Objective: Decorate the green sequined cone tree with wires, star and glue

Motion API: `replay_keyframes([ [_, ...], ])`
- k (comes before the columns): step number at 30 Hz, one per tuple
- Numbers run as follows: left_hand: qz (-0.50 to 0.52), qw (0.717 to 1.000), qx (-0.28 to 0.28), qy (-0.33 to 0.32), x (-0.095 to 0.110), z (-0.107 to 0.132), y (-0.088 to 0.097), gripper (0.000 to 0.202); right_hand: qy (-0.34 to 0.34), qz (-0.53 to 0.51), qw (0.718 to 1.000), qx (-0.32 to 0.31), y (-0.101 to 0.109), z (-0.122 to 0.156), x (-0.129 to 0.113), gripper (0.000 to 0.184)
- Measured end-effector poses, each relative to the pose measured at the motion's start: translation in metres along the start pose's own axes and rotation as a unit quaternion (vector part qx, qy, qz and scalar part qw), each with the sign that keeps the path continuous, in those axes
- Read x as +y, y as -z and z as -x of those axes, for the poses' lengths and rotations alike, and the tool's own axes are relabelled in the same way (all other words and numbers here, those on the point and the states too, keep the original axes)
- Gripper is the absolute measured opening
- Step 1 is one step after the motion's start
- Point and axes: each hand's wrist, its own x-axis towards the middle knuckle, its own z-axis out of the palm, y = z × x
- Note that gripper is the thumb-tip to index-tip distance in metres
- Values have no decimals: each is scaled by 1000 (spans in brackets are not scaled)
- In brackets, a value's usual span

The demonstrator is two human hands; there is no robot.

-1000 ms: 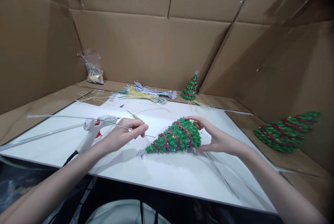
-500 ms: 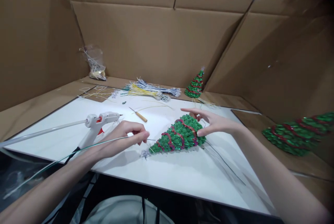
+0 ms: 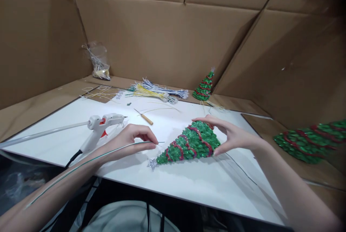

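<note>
My left hand (image 3: 137, 140) is closed in a pinch on a thin green wire (image 3: 108, 151). A short dark end sticks out past the fingertips toward the tree, and the rest trails back along my forearm. A small green Christmas tree (image 3: 190, 142) with red glitter garland lies on its side, its clear star (image 3: 152, 164) pointing left. My right hand (image 3: 220, 133) grips the wide base of that tree, thumb at the near side and fingers over the far side. Another dark wire (image 3: 242, 169) runs rightward from the base.
A white glue gun (image 3: 98, 129) stands at left. Beyond lie a wooden-handled awl (image 3: 146, 118) and bundled wires (image 3: 154, 91). Another tree (image 3: 204, 87) stands at the back, and one (image 3: 310, 140) lies at right. Cardboard walls (image 3: 162, 37) enclose the table; a plastic bag (image 3: 100, 62) sits back left.
My right hand has closed around the tree's base, and the tree has shifted slightly right. My left hand has moved a little right with the wire, whose tail now lies against my forearm.
</note>
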Motion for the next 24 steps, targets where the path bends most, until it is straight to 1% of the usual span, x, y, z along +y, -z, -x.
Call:
replay_keyframes([
  [5, -5, 999, 3, -46, -2, -4, 0, 12, 7, 16, 999, 45, -6, 4, -2, 89],
  [7, 2, 999, 10, -38, -3, -5, 0, 13, 8, 17, 998, 61, -10, 5, -3, 88],
  [10, 17, 999, 27, -2, -5, -5, 0, 12, 9, 20, 997, 76, -13, 7, -4, 88],
  [13, 24, 998, 47, 16, -5, -4, 1, 11, 7, 20, 996, 92, -17, 12, -5, 88],
  [18, 27, 999, 39, 18, -5, -2, 0, 10, 10, 21, 993, 117, -25, 23, -6, 89],
  [24, -13, 999, 34, -13, -7, -4, -4, 8, 9, 37, 989, 142, -34, 26, -7, 89],
])
